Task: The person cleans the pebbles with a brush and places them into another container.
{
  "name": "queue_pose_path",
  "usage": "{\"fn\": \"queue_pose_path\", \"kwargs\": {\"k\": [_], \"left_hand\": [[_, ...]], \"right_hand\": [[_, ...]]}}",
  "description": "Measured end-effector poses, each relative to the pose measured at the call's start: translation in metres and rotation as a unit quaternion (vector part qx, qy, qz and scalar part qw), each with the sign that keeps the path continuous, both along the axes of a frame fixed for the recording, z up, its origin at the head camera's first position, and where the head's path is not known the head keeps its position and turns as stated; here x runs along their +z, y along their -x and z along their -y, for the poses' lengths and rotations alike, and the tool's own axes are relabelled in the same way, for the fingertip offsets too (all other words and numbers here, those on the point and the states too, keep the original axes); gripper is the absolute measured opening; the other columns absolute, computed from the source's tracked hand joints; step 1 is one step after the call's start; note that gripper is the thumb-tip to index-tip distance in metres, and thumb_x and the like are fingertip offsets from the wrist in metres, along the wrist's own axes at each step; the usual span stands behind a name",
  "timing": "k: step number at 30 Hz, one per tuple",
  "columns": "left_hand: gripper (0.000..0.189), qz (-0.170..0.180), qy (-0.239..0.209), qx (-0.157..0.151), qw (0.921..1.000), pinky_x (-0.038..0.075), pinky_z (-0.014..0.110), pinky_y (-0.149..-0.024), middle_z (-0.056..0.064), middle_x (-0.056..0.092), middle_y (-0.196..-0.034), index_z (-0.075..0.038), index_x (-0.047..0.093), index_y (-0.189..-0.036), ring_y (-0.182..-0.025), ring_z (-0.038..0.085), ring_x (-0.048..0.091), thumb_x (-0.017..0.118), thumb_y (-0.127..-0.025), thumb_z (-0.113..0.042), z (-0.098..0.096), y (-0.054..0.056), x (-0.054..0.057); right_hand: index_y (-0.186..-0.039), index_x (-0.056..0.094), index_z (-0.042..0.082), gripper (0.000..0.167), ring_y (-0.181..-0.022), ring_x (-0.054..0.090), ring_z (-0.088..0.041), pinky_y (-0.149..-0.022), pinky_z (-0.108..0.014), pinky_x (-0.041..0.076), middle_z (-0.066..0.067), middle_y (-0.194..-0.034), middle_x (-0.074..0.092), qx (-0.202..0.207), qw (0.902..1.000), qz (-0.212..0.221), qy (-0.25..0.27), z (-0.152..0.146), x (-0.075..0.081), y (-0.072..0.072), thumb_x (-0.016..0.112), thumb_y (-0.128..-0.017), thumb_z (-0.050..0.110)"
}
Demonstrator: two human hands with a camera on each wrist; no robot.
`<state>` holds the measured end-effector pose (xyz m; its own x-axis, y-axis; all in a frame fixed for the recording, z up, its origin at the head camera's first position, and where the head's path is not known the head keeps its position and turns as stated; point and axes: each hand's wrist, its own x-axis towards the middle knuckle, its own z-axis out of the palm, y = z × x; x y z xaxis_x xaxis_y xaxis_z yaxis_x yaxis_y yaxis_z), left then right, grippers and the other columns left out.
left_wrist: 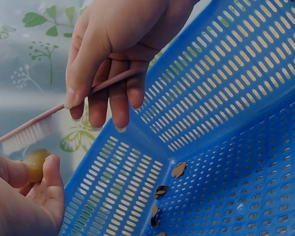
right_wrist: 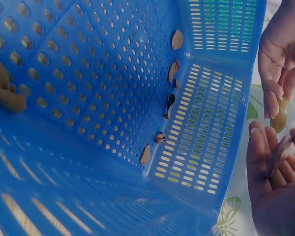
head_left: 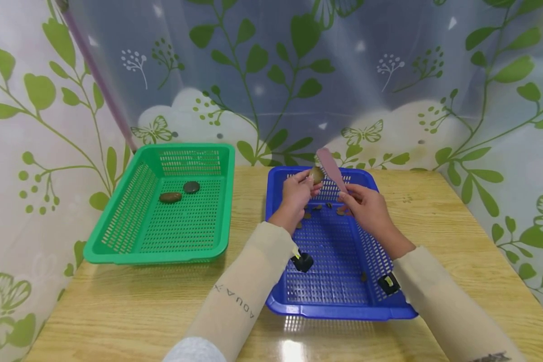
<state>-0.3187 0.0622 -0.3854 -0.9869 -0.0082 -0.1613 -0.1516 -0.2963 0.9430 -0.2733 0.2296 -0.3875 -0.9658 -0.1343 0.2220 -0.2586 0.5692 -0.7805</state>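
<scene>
Over the far end of the blue basket (head_left: 339, 310), my left hand (head_left: 296, 193) pinches a smooth yellow-brown stone (head_left: 317, 175) between thumb and fingers. My right hand (head_left: 368, 208) grips the handle of a pink brush (head_left: 330, 168), its white bristles facing the stone. In the left wrist view the bristles (left_wrist: 27, 137) hang just above the stone (left_wrist: 38, 164). Several brown dried bits, like leaf or clay flakes (right_wrist: 172, 71), lie along the far edge of the blue basket's floor.
To the left stands a green basket (head_left: 158, 259) holding a brown oblong stone (head_left: 170, 197) and a dark round stone (head_left: 191, 187). Both baskets stand on a wooden table (head_left: 439, 221). A leaf-patterned curtain (head_left: 271, 100) hangs right behind them.
</scene>
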Motion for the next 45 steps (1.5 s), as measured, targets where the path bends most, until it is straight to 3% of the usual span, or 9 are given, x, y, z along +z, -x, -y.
{"fn": "queue_pose_path", "kwargs": {"k": [5, 9, 15, 21, 25, 29, 33, 40, 45], "left_hand": [[0.034, -0.001, 0.009, -0.003, 1.0000, 0.055, 0.035, -0.086, 0.018, 0.068, -0.113, 0.001, 0.055, -0.134, -0.090, 0.019, 0.069, 0.049, -0.102, -0.008, -0.0001, 0.0000, 0.0000], [0.034, -0.008, 0.022, -0.004, 0.9997, 0.056, 0.030, -0.080, 0.019, 0.068, -0.112, 0.002, 0.055, -0.134, -0.081, 0.015, 0.066, 0.049, -0.102, -0.007, 0.0004, -0.0002, -0.0011], [0.033, -0.012, 0.051, -0.005, 0.9986, 0.053, 0.024, -0.071, 0.019, 0.069, -0.109, 0.000, 0.058, -0.133, -0.075, 0.015, 0.062, 0.049, -0.102, -0.007, 0.0010, -0.0027, -0.0007], [0.035, -0.001, 0.029, -0.003, 0.9996, 0.055, 0.023, -0.071, 0.017, 0.069, -0.110, 0.001, 0.055, -0.135, -0.089, 0.022, 0.068, 0.049, -0.102, -0.010, 0.0013, -0.0027, 0.0012], [0.035, -0.012, 0.017, -0.006, 0.9998, 0.053, 0.019, -0.068, 0.019, 0.069, -0.111, 0.002, 0.053, -0.136, -0.087, 0.019, 0.069, 0.048, -0.102, -0.007, -0.0005, -0.0022, 0.0023], [0.034, -0.019, 0.015, -0.006, 0.9997, 0.053, 0.017, -0.067, 0.020, 0.069, -0.110, 0.002, 0.054, -0.135, -0.090, 0.021, 0.070, 0.047, -0.102, -0.005, -0.0018, -0.0018, 0.0023], [0.033, -0.011, 0.010, 0.008, 0.9999, 0.052, 0.016, -0.063, 0.019, 0.069, -0.109, 0.002, 0.056, -0.133, -0.094, 0.025, 0.070, 0.048, -0.102, -0.006, -0.0018, -0.0019, 0.0020], [0.035, -0.012, 0.017, 0.001, 0.9998, 0.053, 0.017, -0.066, 0.020, 0.068, -0.112, 0.002, 0.053, -0.136, -0.095, 0.024, 0.070, 0.049, -0.102, -0.007, -0.0007, -0.0028, 0.0023], [0.036, -0.010, 0.024, -0.006, 0.9996, 0.055, 0.021, -0.071, 0.020, 0.069, -0.110, 0.002, 0.053, -0.136, -0.095, 0.025, 0.069, 0.050, -0.101, -0.007, -0.0006, -0.0035, 0.0011]], "right_hand": [[-0.136, 0.051, -0.004, 0.044, -0.088, 0.071, -0.034, -0.073, -0.033, 0.059, -0.024, -0.113, 0.067, 0.015, 0.9997, 0.016, -0.007, 0.0014, -0.0003, -0.0001, 0.053, -0.101, 0.024], [-0.134, 0.054, -0.003, 0.042, -0.090, 0.070, -0.036, -0.077, -0.043, 0.058, -0.023, -0.111, 0.068, 0.035, 0.9989, 0.026, -0.018, 0.0015, -0.0016, 0.0008, 0.054, -0.101, 0.023], [-0.131, 0.057, -0.003, 0.039, -0.081, 0.071, -0.024, -0.066, -0.028, 0.057, -0.020, -0.103, 0.071, 0.056, 0.9973, 0.012, -0.046, -0.0001, -0.0036, 0.0021, 0.055, -0.100, 0.020], [-0.120, 0.063, -0.004, 0.032, -0.074, 0.068, -0.024, -0.059, -0.026, 0.051, -0.018, -0.089, 0.071, 0.036, 0.9970, 0.001, -0.068, -0.0009, -0.0012, 0.0022, 0.053, -0.102, 0.021], [-0.114, 0.064, -0.007, 0.030, -0.069, 0.068, -0.024, -0.057, -0.027, 0.053, -0.022, -0.091, 0.070, -0.030, 0.9953, 0.021, -0.089, -0.0043, 0.0010, 0.0024, 0.052, -0.102, 0.018], [-0.116, 0.062, -0.011, 0.032, -0.074, 0.071, -0.028, -0.060, -0.027, 0.058, -0.027, -0.099, 0.069, -0.079, 0.9930, 0.044, -0.076, -0.0067, 0.0024, 0.0022, 0.053, -0.101, 0.016], [-0.118, 0.060, -0.009, 0.035, -0.079, 0.071, -0.034, -0.062, -0.028, 0.058, -0.027, -0.100, 0.069, -0.067, 0.9955, 0.027, -0.061, -0.0049, 0.0031, 0.0013, 0.052, -0.102, 0.020], [-0.122, 0.058, -0.007, 0.037, -0.079, 0.072, -0.029, -0.063, -0.024, 0.056, -0.026, -0.103, 0.069, -0.052, 0.9975, 0.012, -0.046, -0.0018, 0.0047, -0.0007, 0.051, -0.102, 0.024], [-0.127, 0.056, -0.007, 0.039, -0.082, 0.071, -0.035, -0.065, -0.029, 0.058, -0.025, -0.105, 0.069, -0.033, 0.9989, 0.009, -0.033, 0.0002, 0.0039, -0.0014, 0.051, -0.102, 0.023]]}}
